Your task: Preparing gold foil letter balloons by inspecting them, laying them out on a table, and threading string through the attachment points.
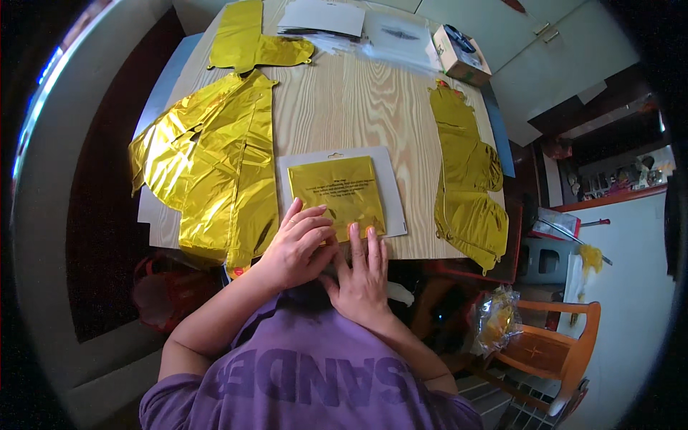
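A flat gold foil balloon folded into a square lies on a white card at the near edge of the table. My left hand is at the square's lower left corner, its fingers bent together and its thumb hidden; what they pinch, if anything, does not show. Stretched out, the fingers of my right hand lie with their tips on the square's lower right edge. Dark print runs across the gold face. The card's punched hanging tab sticks out beyond the square's far edge.
Flat gold foil balloons lie unfolded on the table: a large one at left, another beyond it, a third at right. White cards, clear plastic bags and a box stand at the back.
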The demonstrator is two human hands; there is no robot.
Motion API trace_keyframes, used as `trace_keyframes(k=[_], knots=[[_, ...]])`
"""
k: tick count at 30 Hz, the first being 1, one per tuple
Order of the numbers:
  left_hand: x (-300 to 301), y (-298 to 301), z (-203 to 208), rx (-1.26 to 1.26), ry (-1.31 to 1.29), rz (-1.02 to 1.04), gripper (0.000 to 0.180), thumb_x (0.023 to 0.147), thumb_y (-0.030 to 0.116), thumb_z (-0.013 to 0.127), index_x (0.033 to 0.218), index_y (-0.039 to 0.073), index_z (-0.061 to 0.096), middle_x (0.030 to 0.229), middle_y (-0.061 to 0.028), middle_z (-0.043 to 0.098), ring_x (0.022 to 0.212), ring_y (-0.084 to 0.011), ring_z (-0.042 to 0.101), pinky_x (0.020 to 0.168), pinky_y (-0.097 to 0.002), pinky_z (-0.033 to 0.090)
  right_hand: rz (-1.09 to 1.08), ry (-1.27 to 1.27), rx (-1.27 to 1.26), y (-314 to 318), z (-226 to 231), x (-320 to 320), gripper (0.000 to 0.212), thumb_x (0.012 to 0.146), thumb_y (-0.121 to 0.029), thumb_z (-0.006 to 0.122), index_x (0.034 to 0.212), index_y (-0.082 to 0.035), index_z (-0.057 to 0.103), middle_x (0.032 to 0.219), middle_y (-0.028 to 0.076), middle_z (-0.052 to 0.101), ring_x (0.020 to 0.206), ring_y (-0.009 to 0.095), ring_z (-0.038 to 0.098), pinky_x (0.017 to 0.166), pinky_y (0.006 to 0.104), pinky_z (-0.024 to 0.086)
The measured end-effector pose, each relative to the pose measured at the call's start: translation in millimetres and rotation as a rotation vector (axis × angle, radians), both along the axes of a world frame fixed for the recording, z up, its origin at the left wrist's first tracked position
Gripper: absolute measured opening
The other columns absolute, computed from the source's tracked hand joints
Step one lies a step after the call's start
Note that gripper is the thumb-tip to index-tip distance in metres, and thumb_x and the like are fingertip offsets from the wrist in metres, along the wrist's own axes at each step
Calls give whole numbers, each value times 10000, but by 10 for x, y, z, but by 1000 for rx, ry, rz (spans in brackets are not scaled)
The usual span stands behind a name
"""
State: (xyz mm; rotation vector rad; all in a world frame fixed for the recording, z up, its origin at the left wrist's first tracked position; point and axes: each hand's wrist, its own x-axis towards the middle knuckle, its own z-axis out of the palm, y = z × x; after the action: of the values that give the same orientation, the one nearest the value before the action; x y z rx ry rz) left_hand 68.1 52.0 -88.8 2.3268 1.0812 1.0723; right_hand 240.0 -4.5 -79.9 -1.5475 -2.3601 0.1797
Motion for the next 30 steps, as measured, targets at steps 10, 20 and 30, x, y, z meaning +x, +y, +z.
trace_keyframes(k=[10,20,30], knots=[[-33,7,40,-30,130,5,261,763,159,728,998,93,634,1119,-96,573,1217,-309,503,1094,-553,277,32,206,383,152,172,531,216,784,-118,715,979,-42,661,1045,89,629,1016,273,582,928,431,431],[-94,-14,215,-132,399,-26,283,819,182,574,1073,57,594,1259,-144,515,1324,-330,384,1081,-571,281,192,-22,-290,1018,699,631,253,737,-202,745,936,-63,673,909,110,656,778,285,643,698,378,519],[-205,174,299,-161,468,-185,313,845,206,522,1113,63,599,1301,-140,501,1333,-307,376,1075,-554,286,270,-2,76,4449,256,-400,211,817,-171,566,989,-125,679,981,172,624,905,361,622,774,442,512]])
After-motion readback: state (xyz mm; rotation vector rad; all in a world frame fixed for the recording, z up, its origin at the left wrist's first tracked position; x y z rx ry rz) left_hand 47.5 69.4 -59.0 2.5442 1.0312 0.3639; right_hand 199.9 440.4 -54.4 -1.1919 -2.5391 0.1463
